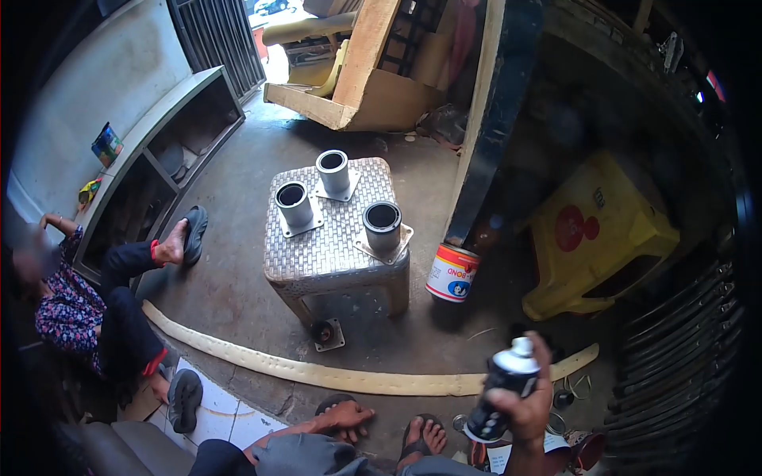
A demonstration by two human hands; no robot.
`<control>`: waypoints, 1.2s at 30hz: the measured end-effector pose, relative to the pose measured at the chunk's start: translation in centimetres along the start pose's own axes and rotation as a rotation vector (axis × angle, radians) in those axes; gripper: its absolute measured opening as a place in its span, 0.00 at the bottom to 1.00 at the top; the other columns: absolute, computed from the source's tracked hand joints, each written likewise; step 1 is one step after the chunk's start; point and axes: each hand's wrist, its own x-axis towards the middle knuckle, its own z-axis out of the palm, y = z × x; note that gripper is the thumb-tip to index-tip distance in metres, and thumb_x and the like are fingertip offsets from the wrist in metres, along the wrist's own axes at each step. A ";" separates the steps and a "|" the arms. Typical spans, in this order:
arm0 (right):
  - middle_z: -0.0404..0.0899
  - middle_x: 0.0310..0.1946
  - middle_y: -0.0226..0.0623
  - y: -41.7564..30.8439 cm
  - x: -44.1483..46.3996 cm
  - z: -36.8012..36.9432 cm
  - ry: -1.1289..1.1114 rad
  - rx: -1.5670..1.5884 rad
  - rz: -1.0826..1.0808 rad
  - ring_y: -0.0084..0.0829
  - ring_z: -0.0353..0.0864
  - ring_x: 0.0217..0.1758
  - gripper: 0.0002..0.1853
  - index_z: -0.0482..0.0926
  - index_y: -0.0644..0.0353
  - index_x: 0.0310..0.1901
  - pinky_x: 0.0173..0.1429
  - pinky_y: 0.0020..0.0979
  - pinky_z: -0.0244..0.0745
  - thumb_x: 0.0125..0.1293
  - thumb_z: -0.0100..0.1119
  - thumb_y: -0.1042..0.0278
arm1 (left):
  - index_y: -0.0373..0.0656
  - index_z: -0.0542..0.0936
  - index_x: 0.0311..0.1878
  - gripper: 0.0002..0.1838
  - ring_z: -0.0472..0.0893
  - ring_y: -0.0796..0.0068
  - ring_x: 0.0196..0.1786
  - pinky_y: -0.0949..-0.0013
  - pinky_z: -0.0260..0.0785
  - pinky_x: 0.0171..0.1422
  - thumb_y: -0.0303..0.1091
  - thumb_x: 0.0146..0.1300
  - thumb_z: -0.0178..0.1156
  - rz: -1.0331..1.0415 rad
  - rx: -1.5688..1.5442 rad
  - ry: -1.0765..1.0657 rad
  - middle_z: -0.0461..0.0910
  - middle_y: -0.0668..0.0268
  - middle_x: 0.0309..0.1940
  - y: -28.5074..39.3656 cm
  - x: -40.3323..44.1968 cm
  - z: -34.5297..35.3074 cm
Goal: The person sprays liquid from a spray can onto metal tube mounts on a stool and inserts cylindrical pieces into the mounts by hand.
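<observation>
My right hand (528, 404) is wrapped round a black spray can (506, 389) with a white top, held slightly tilted at the lower right. My left hand (347, 418) rests near my knee at the bottom centre, its fingers partly spread and nothing visible in them. Beyond my hands, a woven-pattern stool (286, 258) bears three metal tubes on square flanges: one at the back (333, 173), one at the left (294, 208) and one at the right (382, 230). Another flanged piece (327, 335) is on the floor by the stool's leg.
A long pale strip (317, 375) curves across the floor before me. An adhesive can (452, 274) stands by the post (484, 135), with a yellow stool (599, 230) farther right. A person (71, 309) sits at the left, legs stretched out. Wooden furniture (361, 87) is at the back.
</observation>
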 end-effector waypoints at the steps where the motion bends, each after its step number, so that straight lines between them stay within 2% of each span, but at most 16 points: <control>1: 0.76 0.53 0.43 -2.1 1.6 0.1 0.369 0.386 0.045 0.34 0.84 0.43 0.46 0.55 0.50 0.81 0.46 0.37 0.87 0.62 0.64 0.62 | 0.49 0.85 0.63 0.29 0.88 0.74 0.24 0.71 0.80 0.25 0.61 0.79 0.50 0.066 0.008 -0.002 0.92 0.69 0.35 -0.3 0.0 -0.1; 3: 0.75 0.53 0.45 -3.7 3.1 0.3 0.999 0.813 0.160 0.35 0.84 0.41 0.45 0.55 0.51 0.81 0.43 0.38 0.87 0.63 0.63 0.64 | 0.49 0.86 0.61 0.29 0.88 0.73 0.23 0.71 0.81 0.26 0.61 0.79 0.50 0.035 -0.036 0.011 0.92 0.69 0.33 -1.0 0.8 0.4; 4: 0.77 0.51 0.43 -3.9 3.3 0.8 0.993 0.690 0.185 0.34 0.85 0.42 0.48 0.55 0.51 0.82 0.44 0.36 0.87 0.59 0.65 0.60 | 0.48 0.86 0.61 0.28 0.88 0.73 0.23 0.70 0.82 0.26 0.60 0.79 0.50 0.006 -0.035 0.003 0.92 0.68 0.32 -1.3 1.3 0.6; 6: 0.76 0.50 0.42 -2.7 1.6 0.5 0.337 0.548 0.287 0.34 0.85 0.41 0.54 0.56 0.53 0.81 0.44 0.36 0.86 0.51 0.70 0.60 | 0.47 0.87 0.57 0.28 0.87 0.71 0.21 0.67 0.82 0.25 0.60 0.79 0.49 0.044 -0.037 0.034 0.91 0.68 0.32 -0.1 -0.4 0.3; 9: 0.76 0.54 0.44 -2.8 1.4 0.6 0.472 0.465 0.144 0.35 0.85 0.44 0.52 0.56 0.54 0.81 0.46 0.36 0.86 0.53 0.69 0.61 | 0.43 0.87 0.55 0.29 0.88 0.70 0.22 0.67 0.82 0.23 0.59 0.79 0.50 0.061 -0.025 0.034 0.92 0.68 0.34 0.0 -0.4 0.1; 12: 0.77 0.51 0.44 -3.7 3.1 1.0 1.063 0.710 0.209 0.35 0.85 0.43 0.49 0.56 0.53 0.81 0.44 0.34 0.85 0.57 0.65 0.65 | 0.41 0.88 0.52 0.29 0.88 0.68 0.22 0.64 0.81 0.21 0.59 0.79 0.51 0.074 -0.003 0.008 0.92 0.65 0.35 -0.8 0.8 0.2; 15: 0.78 0.49 0.45 -2.2 -0.3 1.4 0.207 0.480 0.356 0.36 0.86 0.36 0.52 0.57 0.54 0.82 0.42 0.34 0.86 0.53 0.68 0.58 | 0.42 0.88 0.54 0.28 0.88 0.71 0.23 0.66 0.82 0.25 0.58 0.79 0.51 0.098 -0.043 0.053 0.92 0.66 0.33 1.0 -2.1 -0.1; 20: 0.80 0.49 0.48 -2.5 1.5 -1.4 0.955 0.869 0.240 0.36 0.86 0.43 0.38 0.65 0.59 0.76 0.44 0.34 0.88 0.65 0.61 0.58 | 0.48 0.89 0.55 0.26 0.88 0.74 0.24 0.69 0.82 0.35 0.57 0.77 0.51 0.098 0.012 0.134 0.92 0.68 0.31 0.3 -1.8 0.4; 22: 0.80 0.48 0.45 -3.9 1.8 1.2 0.618 0.431 0.156 0.37 0.86 0.42 0.42 0.64 0.59 0.76 0.46 0.34 0.88 0.60 0.65 0.59 | 0.50 0.89 0.57 0.25 0.87 0.75 0.23 0.70 0.81 0.35 0.57 0.77 0.51 0.191 -0.043 0.121 0.92 0.70 0.30 -0.5 -0.9 0.2; 23: 0.79 0.50 0.46 -5.0 1.2 1.1 0.196 0.440 0.295 0.38 0.86 0.42 0.46 0.62 0.59 0.77 0.47 0.37 0.87 0.55 0.68 0.60 | 0.50 0.88 0.57 0.25 0.87 0.75 0.23 0.70 0.81 0.34 0.57 0.78 0.51 0.173 -0.069 0.112 0.92 0.70 0.31 -0.1 -0.9 -0.4; 24: 0.77 0.54 0.47 -5.8 0.3 2.2 0.179 0.374 0.467 0.40 0.86 0.46 0.52 0.59 0.57 0.79 0.49 0.42 0.88 0.51 0.70 0.61 | 0.50 0.88 0.58 0.25 0.87 0.76 0.23 0.70 0.81 0.33 0.57 0.78 0.51 0.142 -0.096 0.085 0.92 0.70 0.31 -0.1 -1.3 -0.2; 26: 0.76 0.56 0.47 -4.4 1.6 2.1 0.512 0.380 0.059 0.39 0.86 0.49 0.49 0.59 0.54 0.79 0.50 0.43 0.89 0.55 0.68 0.63 | 0.49 0.87 0.59 0.25 0.87 0.75 0.22 0.70 0.81 0.32 0.56 0.78 0.51 0.140 -0.152 0.094 0.92 0.69 0.32 0.1 -1.3 -0.7; 28: 0.74 0.57 0.47 -4.5 3.3 2.3 0.866 0.670 0.125 0.39 0.86 0.50 0.42 0.55 0.50 0.79 0.49 0.40 0.89 0.64 0.64 0.66 | 0.48 0.87 0.58 0.25 0.87 0.74 0.22 0.69 0.80 0.31 0.56 0.78 0.51 0.151 -0.128 0.071 0.92 0.69 0.32 0.2 -2.1 -0.5; 32: 0.76 0.58 0.48 2.4 3.7 5.9 0.090 -0.018 0.158 0.46 0.81 0.60 0.51 0.56 0.53 0.82 0.66 0.45 0.79 0.57 0.73 0.66 | 0.46 0.88 0.55 0.24 0.87 0.73 0.22 0.67 0.81 0.32 0.55 0.78 0.51 0.194 -0.153 0.053 0.92 0.69 0.32 -0.4 -1.3 -0.5; 34: 0.74 0.60 0.50 7.6 4.1 9.9 -0.007 -0.295 0.162 0.48 0.77 0.65 0.55 0.56 0.55 0.83 0.74 0.44 0.70 0.55 0.77 0.65 | 0.45 0.88 0.54 0.25 0.87 0.74 0.23 0.67 0.81 0.32 0.54 0.79 0.51 0.195 -0.139 0.062 0.92 0.68 0.32 -0.3 -1.2 -0.7; 36: 0.74 0.64 0.47 8.7 5.0 13.2 0.003 -0.315 0.212 0.39 0.77 0.64 0.56 0.55 0.56 0.83 0.71 0.38 0.72 0.55 0.80 0.69 | 0.39 0.83 0.59 0.25 0.87 0.73 0.22 0.72 0.75 0.18 0.52 0.80 0.51 0.229 -0.189 0.009 0.92 0.63 0.35 -0.9 -0.7 -0.6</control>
